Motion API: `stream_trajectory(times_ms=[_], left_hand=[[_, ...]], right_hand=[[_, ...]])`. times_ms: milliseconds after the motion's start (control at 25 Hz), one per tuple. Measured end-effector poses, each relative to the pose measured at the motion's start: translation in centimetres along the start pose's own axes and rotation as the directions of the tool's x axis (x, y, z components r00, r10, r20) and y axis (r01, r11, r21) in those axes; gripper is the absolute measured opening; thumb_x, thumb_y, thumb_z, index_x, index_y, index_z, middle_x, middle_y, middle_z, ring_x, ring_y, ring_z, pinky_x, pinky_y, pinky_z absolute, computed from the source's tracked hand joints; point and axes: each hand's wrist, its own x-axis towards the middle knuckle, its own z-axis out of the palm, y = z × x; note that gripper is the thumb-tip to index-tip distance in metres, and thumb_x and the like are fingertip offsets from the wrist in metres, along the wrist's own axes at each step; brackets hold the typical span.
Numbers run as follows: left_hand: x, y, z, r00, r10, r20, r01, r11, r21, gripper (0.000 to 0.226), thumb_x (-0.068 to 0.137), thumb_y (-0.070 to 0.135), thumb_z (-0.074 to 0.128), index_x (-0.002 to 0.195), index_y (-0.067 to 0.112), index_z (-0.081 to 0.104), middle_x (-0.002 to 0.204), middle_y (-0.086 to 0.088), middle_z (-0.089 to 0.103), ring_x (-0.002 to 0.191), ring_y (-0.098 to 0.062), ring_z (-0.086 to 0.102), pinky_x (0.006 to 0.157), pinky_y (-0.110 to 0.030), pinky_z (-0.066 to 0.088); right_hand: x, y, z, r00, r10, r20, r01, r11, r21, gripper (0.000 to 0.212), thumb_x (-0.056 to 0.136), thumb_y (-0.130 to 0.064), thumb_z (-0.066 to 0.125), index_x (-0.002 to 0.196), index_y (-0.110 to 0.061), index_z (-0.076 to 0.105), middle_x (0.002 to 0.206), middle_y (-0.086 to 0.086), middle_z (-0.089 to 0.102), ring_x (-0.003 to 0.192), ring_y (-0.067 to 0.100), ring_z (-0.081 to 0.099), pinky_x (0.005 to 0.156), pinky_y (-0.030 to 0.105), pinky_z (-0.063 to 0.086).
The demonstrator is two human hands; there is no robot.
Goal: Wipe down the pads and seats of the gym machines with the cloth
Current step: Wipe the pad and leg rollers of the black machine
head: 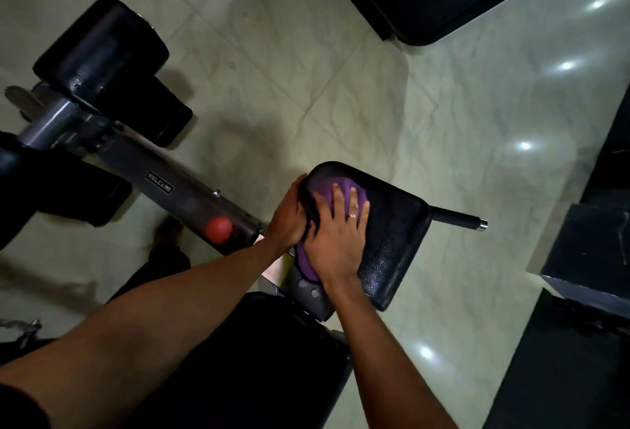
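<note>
Head view: right hand (335, 241) presses a purple cloth (327, 190) onto a black machine pad (392, 237).
Fingers of the right hand lie spread and straight on the cloth, which sits on the pad's left part. Left hand (286, 220) curls over the pad's left edge, gripping it. A grey frame (184, 190) labelled WELCARE, with a red knob (219, 229), runs up-left to a black roller pad (102, 53) above the tiled floor (341, 87).
</note>
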Motion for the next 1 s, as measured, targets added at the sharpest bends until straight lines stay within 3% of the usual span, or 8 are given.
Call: stream_trajectory(times_ms=[120, 280, 480, 640, 840, 1000], left_hand=[[0.7, -0.1, -0.2, 1.0, 0.012, -0.015, -0.011, 1.0, 0.024, 0.044, 0.11, 0.029, 0.031, 0.152, 0.017, 0.036, 0.149, -0.009, 0.05, 0.134, -0.025, 0.05, 0.108, -0.032, 0.039], [1.1, 1.5, 0.2, 0.999, 0.033, -0.024, -0.033, 0.999, 0.009, 0.049, 0.108, 0.045, 0.026, 0.153, 0.028, 0.033, 0.147, -0.002, 0.052, 0.131, -0.019, 0.052, 0.106, -0.033, 0.041], [1.0, 2.2, 1.0, 0.99, 0.117, -0.078, -0.096, 0.967, 0.235, 0.056, 0.105, 0.036, 0.034, 0.155, 0.012, 0.032, 0.155, -0.012, 0.038, 0.141, -0.027, 0.039, 0.113, -0.035, 0.033], [0.2, 2.7, 1.8, 0.989, 0.139, -0.055, -0.103, 0.901, 0.422, 0.062, 0.102, 0.045, 0.03, 0.158, 0.02, 0.026, 0.164, -0.005, 0.022, 0.144, -0.028, 0.032, 0.112, -0.043, 0.035], [0.4, 2.6, 1.7, 0.99, 0.136, -0.026, -0.111, 0.895, 0.432, 0.067, 0.098, 0.053, 0.018, 0.159, 0.024, 0.02, 0.165, -0.003, 0.018, 0.141, -0.029, 0.035, 0.107, -0.046, 0.04], [0.4, 3.1, 1.6, 0.992, 0.123, -0.035, -0.095, 0.892, 0.442, 0.068, 0.096, 0.052, 0.019, 0.159, 0.025, 0.021, 0.165, 0.0, 0.018, 0.142, -0.028, 0.033, 0.108, -0.048, 0.039]], right_hand=[[5.0, 0.2, -0.1, 0.996, -0.013, 0.092, 0.012, 1.0, 0.02, 0.052, 0.09, -0.037, 0.059, 0.142, -0.03, 0.056, 0.158, 0.008, 0.041, 0.151, 0.037, 0.021, 0.126, 0.054, 0.005], [9.9, 0.9, -1.6, 0.972, 0.056, 0.226, -0.066, 0.997, 0.038, 0.064, 0.086, -0.051, 0.058, 0.147, -0.04, 0.045, 0.16, 0.002, 0.033, 0.149, 0.031, 0.024, 0.126, 0.049, 0.001], [5.6, 6.2, -4.6, 0.968, 0.244, 0.062, -0.245, 0.97, 0.012, 0.067, 0.085, -0.056, 0.056, 0.149, -0.038, 0.044, 0.159, 0.005, 0.036, 0.146, 0.033, 0.031, 0.126, 0.051, 0.004], [4.4, 6.1, -4.8, 0.933, 0.359, 0.011, -0.359, 0.933, -0.03, 0.068, 0.084, -0.052, 0.058, 0.148, -0.033, 0.046, 0.162, 0.007, 0.033, 0.152, 0.035, 0.022, 0.126, 0.053, -0.003], [7.6, 2.7, -3.3, 0.969, 0.197, 0.146, -0.195, 0.98, -0.028, 0.065, 0.09, -0.049, 0.053, 0.152, -0.034, 0.041, 0.164, 0.008, 0.03, 0.154, 0.037, 0.015, 0.126, 0.052, -0.004], [3.6, 7.7, -4.9, 0.957, 0.289, -0.039, -0.288, 0.957, 0.017, 0.066, 0.083, -0.047, 0.057, 0.147, -0.032, 0.047, 0.161, 0.008, 0.033, 0.151, 0.035, 0.021, 0.127, 0.05, 0.004]])
